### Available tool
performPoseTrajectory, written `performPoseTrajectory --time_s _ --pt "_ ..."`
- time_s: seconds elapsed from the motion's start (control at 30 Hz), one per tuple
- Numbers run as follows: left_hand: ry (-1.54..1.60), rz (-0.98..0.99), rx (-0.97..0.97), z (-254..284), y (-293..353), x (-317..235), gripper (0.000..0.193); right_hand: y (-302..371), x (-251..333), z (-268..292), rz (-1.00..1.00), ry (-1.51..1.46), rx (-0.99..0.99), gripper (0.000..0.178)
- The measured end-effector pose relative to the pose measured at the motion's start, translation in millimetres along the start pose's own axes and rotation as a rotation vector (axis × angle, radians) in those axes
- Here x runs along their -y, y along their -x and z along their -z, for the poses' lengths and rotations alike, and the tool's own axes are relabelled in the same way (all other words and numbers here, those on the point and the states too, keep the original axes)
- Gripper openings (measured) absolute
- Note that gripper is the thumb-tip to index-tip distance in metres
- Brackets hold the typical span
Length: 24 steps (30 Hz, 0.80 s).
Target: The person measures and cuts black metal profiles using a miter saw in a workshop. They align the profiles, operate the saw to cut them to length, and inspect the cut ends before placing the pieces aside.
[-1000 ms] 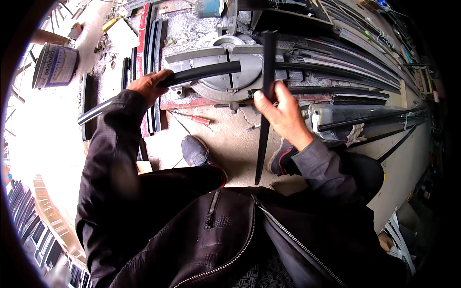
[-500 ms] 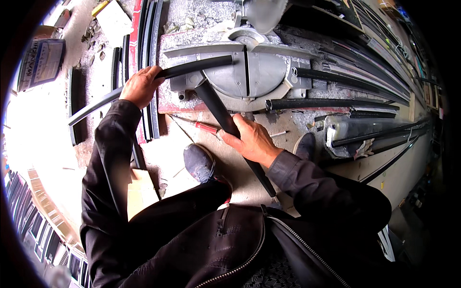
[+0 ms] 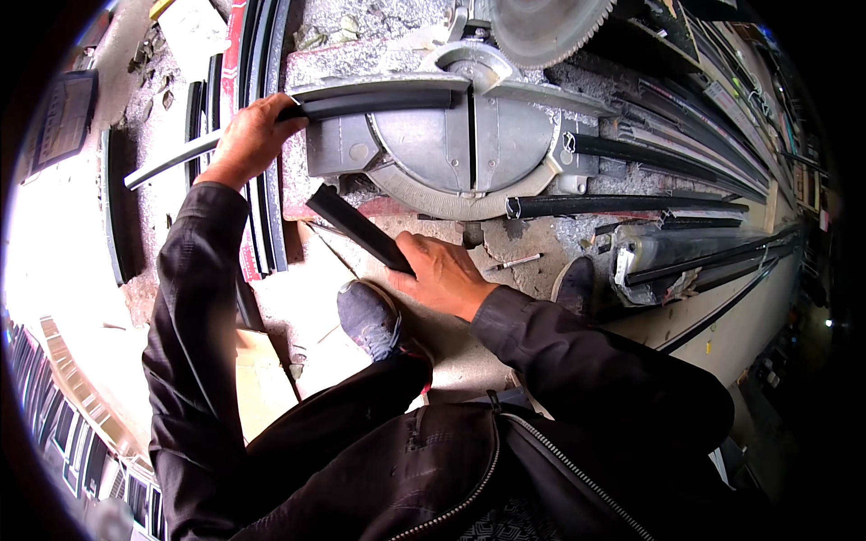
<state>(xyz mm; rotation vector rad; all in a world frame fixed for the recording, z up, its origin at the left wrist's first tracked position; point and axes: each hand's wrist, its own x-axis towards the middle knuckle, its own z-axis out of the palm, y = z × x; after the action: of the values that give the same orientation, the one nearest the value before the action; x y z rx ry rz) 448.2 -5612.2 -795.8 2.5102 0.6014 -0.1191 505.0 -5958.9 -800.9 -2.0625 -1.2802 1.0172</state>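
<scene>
- Gripping long black strip (image 3: 383, 102) in closed left hand (image 3: 247, 142), over saw table (image 3: 514, 140).
- Clasping second black strip (image 3: 359, 227) in right hand (image 3: 444, 272), tilted, near saw table.

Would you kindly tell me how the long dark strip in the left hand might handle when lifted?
The strip is probably stiff: it extends past both sides of the left hand without obvious drooping. It seems light, gripped one-handed. Its flat-looking face suggests little rolling.

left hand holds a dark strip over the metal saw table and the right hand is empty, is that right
No, the right hand isn't empty: the head view shows it gripping a second dark strip. The rest stands.
</scene>
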Motion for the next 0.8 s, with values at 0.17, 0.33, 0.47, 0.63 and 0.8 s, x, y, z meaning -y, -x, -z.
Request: performPoseTrajectory --time_s 0.17,0.33,0.47,0.63,0.8 --pt "-0.001 -0.004 0.050 5 -7 3 0.027 1 -11 -23 -0.017 0.054 0.069 0.039" --pt "-0.056 0.053 0.057 4 -7 -9 0.030 11 -22 -47 -0.051 0.131 0.113 0.041" --pt "-0.065 0.063 0.049 4 -6 -11 0.036 25 -30 -53 0.010 0.206 0.092 0.035" --pt "-0.121 0.063 0.030 8 -4 -18 0.042 41 -21 -8 0.041 0.136 0.069 0.028" --pt "-0.151 -0.006 -0.067 -5 -4 -7 0.047 55 -15 81 0.013 -0.057 -0.219 0.014"
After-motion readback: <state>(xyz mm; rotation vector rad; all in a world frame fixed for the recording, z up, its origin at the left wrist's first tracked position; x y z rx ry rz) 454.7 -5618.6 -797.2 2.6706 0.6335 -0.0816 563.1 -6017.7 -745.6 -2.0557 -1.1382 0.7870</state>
